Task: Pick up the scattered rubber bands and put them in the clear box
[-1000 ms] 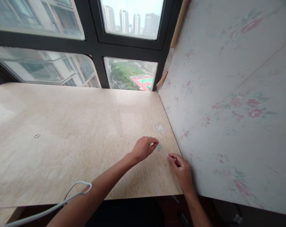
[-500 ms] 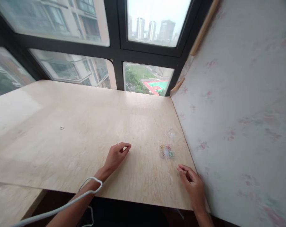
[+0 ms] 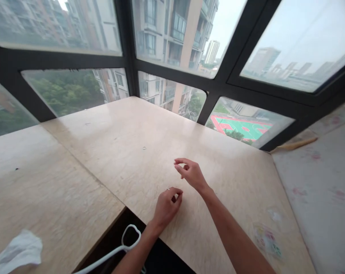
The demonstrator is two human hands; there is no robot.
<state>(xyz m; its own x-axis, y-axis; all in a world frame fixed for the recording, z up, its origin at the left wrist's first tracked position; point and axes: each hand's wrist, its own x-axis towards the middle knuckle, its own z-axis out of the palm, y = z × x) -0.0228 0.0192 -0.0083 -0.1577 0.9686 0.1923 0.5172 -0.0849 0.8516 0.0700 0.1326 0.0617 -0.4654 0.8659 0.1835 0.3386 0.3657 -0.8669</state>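
My left hand point(image 3: 168, 207) rests at the front of the pale tabletop point(image 3: 126, 129), thumb and fingertips pinched together. A ring shows on one of its fingers. Above and right of it, my right hand point(image 3: 191, 174) hovers over the table, its thumb and index finger also closed in a pinch. Anything in either pinch is too small or hidden to make out. Left of my right hand lies a small thin ring-shaped loop point(image 3: 144, 148), apart from both hands. A clear divided box point(image 3: 267, 240) with small coloured pieces sits right of my right forearm, blurred, near its clear lid point(image 3: 274, 214).
A white cable point(image 3: 104, 262) hangs by my left forearm. Crumpled white tissue point(image 3: 19, 251) lies at the lower left, and a tiny dark speck point(image 3: 17, 168) lies above it. Windows with dark frames point(image 3: 169, 72) border the back, with a flowered wall point(image 3: 320, 182) at the right.
The view has swung left. My right hand has moved from beside the clear box to the left, above and close to my left hand. Both hands stay pinched.
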